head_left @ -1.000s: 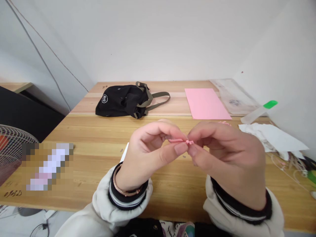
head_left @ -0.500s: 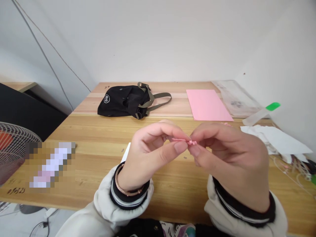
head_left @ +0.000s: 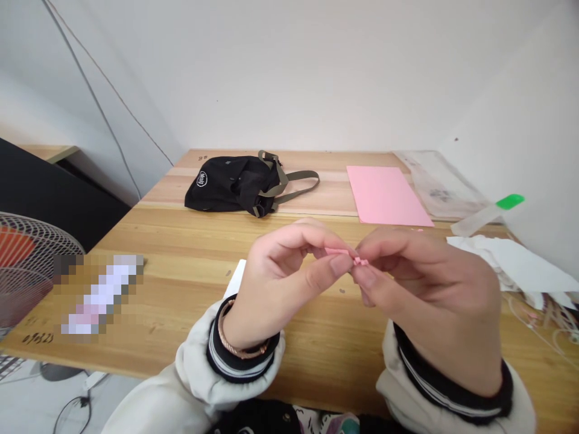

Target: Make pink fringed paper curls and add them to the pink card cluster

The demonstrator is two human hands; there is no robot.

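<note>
Above the wooden table, a small pink paper piece is pinched between both hands. My left hand holds its flat left part between thumb and index finger. At the folded right end, the thumb and index finger of my right hand press on it, the fingertips of both hands nearly touching. The fingers hide much of the piece, so its full shape cannot be made out. Behind the hands, a larger pink sheet lies flat on the table.
A black bag lies at the table's back left. On the right are a clear plastic sleeve, a green-tipped tool, white paper and tangled cords. A fan stands at the left beyond the table.
The camera view has shifted slightly, so the table and bag appear a little further right. Both hands keep their pinch on the pink piece, with hardly any change of the fingers.
</note>
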